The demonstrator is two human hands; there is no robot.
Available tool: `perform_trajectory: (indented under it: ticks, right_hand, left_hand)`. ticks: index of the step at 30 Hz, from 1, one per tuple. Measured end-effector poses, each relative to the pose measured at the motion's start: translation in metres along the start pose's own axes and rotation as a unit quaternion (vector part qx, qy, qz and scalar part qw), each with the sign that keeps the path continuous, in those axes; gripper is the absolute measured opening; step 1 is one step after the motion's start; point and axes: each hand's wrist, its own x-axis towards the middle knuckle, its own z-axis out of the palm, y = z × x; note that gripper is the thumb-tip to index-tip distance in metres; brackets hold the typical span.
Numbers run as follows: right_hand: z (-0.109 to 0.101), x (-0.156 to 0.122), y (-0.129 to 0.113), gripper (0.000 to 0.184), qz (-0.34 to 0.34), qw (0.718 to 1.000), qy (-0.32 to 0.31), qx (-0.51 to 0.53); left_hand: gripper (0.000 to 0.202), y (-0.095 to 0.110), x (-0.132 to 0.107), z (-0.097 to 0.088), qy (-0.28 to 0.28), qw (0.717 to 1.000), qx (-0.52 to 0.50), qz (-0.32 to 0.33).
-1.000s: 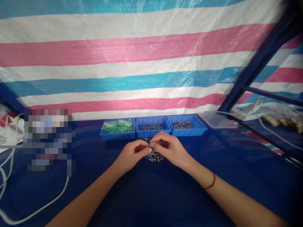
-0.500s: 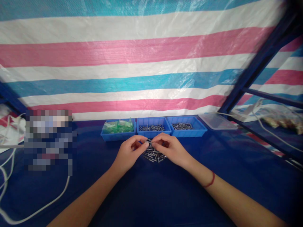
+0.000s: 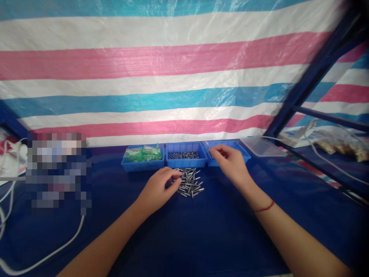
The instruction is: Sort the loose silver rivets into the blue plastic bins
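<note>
A loose pile of silver blind rivets (image 3: pixel 189 183) lies on the blue tabletop. My left hand (image 3: pixel 161 188) rests at the left edge of this pile, thumb and forefinger apart, with nothing visible held between them. Over the right blue bin (image 3: pixel 243 154), my right hand (image 3: pixel 232 163) has its thumb and forefinger pinched; a thin, pale rivet seems to stick out at the tips, though it is blurred. That hand covers most of the bin's contents. Similar rivets (image 3: pixel 186 154) lie in the middle blue bin (image 3: pixel 187 162).
The left blue bin (image 3: pixel 144 166) holds green plastic packets (image 3: pixel 145 153). A clear plastic lid (image 3: pixel 262 147) lies right of the bins. White cable (image 3: pixel 49 265) loops on the left, beside a pixelated patch. A blue frame post (image 3: pixel 300 84) and striped sheet (image 3: pixel 161 69) stand behind.
My right hand has left the pile and moved up and right to the right bin. My left hand stays by the pile, its fingers now parted.
</note>
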Motion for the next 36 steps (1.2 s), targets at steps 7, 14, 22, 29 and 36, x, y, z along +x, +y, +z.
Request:
perform_trajectory:
  ticks: [7,14,22,29,36]
  right_hand:
    - [-0.024,0.017,0.019,0.036,0.063,0.985,0.052,-0.154]
    - [0.002,-0.005,-0.007,0.024,-0.052,0.99,-0.09,-0.094]
    - [0.023,-0.03,-0.03,0.015,-0.164,0.961,-0.22,-0.022]
    - [0.033,-0.044,-0.041,0.02,-0.064,0.959,-0.231,0.149]
    - [0.034,-0.046,-0.045,0.018,-0.027,0.943,-0.225,0.246]
  left_hand:
    - [0.023,-0.015,0.0,-0.005,-0.093,0.983,0.157,0.034]
    - [0.017,-0.01,0.001,-0.005,-0.108,0.981,0.16,0.023]
    - [0.018,-0.013,-0.001,0.004,-0.053,0.994,0.096,0.004]
    - [0.017,0.007,-0.001,0.012,0.028,0.978,-0.188,-0.086]
    - [0.015,0.013,0.0,0.014,0.024,0.938,-0.327,-0.116]
